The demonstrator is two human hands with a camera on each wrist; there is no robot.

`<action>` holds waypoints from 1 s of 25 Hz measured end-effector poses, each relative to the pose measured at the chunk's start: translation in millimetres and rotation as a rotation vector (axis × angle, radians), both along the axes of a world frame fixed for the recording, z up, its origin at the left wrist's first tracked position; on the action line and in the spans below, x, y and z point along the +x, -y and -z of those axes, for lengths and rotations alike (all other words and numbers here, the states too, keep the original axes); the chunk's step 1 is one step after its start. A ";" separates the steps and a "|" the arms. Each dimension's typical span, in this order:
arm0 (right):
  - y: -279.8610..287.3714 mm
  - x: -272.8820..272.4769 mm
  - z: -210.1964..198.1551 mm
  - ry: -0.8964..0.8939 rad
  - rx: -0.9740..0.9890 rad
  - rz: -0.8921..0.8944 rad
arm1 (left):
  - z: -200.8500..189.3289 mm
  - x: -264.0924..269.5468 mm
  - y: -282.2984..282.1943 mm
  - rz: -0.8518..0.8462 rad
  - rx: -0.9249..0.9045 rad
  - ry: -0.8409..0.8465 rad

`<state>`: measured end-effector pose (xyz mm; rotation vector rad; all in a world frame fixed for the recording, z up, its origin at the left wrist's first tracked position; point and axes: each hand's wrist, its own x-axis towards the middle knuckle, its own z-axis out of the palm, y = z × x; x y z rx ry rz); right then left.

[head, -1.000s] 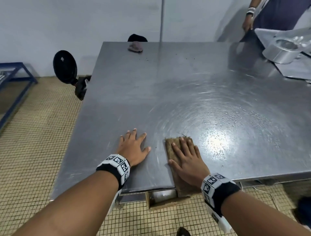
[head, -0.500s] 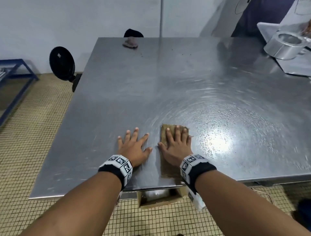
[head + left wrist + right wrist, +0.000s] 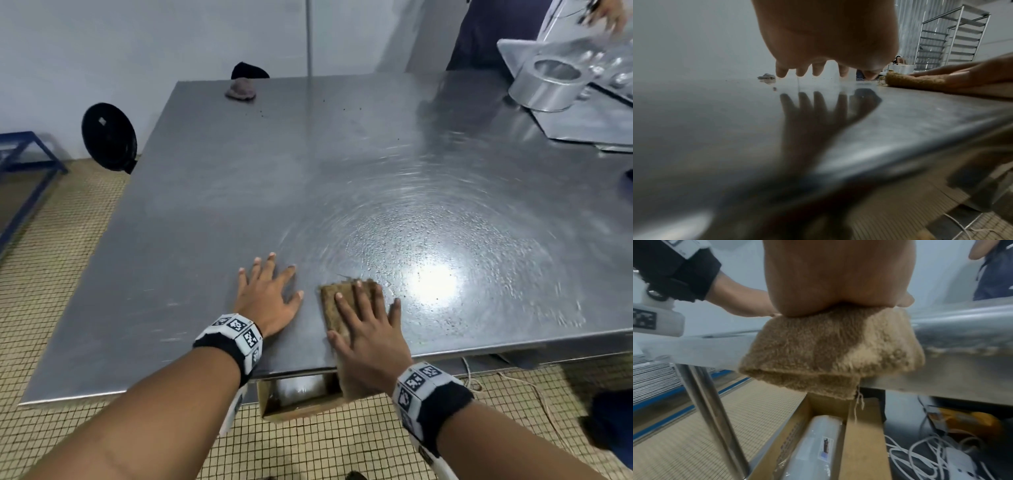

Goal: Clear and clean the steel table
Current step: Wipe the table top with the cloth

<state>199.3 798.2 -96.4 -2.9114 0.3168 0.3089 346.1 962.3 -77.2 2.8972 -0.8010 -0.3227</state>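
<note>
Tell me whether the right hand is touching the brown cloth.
Touching. The head view shows the right hand lying flat on the brown cloth, fingers spread over it; the right wrist view shows the palm pressed onto the cloth at the steel table edge.

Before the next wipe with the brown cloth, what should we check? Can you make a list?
1. Right hand flat on the cloth: ok.
2. Left hand flat on the table, off the cloth: ok.
3. Cloth fully on the table: not ok, its near end hangs over the edge.
4. Table dry: not ok, droplets beside the cloth.
5. Table cleared: not ok, a rag lies at the far edge.
6. Cloth underside clean: cannot tell.
</note>
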 end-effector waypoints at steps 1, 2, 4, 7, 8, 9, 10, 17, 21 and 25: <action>13.9 -3.6 -0.1 -0.005 0.009 0.033 | 2.9 -7.0 11.8 0.020 -0.011 0.007; 28.2 -4.9 0.5 -0.008 0.021 0.062 | 6.2 -12.1 21.2 0.026 -0.012 0.011; 55.0 -1.6 1.8 -0.010 0.035 0.112 | 13.8 -16.0 30.4 0.010 -0.006 0.010; 87.3 15.7 2.9 -0.009 0.037 0.184 | 28.0 -17.7 29.2 -0.019 -0.012 0.029; 93.2 23.6 2.5 -0.007 0.038 0.206 | 31.0 -18.0 27.7 -0.022 -0.024 0.039; 96.7 31.9 1.9 -0.005 0.040 0.224 | 33.2 -18.3 26.8 -0.024 -0.039 0.048; 98.0 40.2 1.4 -0.001 0.039 0.236 | 34.4 -17.8 26.8 -0.026 -0.048 0.055; 60.5 56.4 6.0 0.082 0.036 0.077 | 35.8 -16.7 28.2 -0.043 -0.061 0.087; 52.7 31.8 8.9 0.098 0.012 -0.035 | 33.5 -16.2 28.4 -0.031 -0.043 0.076; 71.7 -6.6 9.3 0.095 -0.005 0.006 | 26.1 -20.8 36.9 -0.058 -0.038 0.079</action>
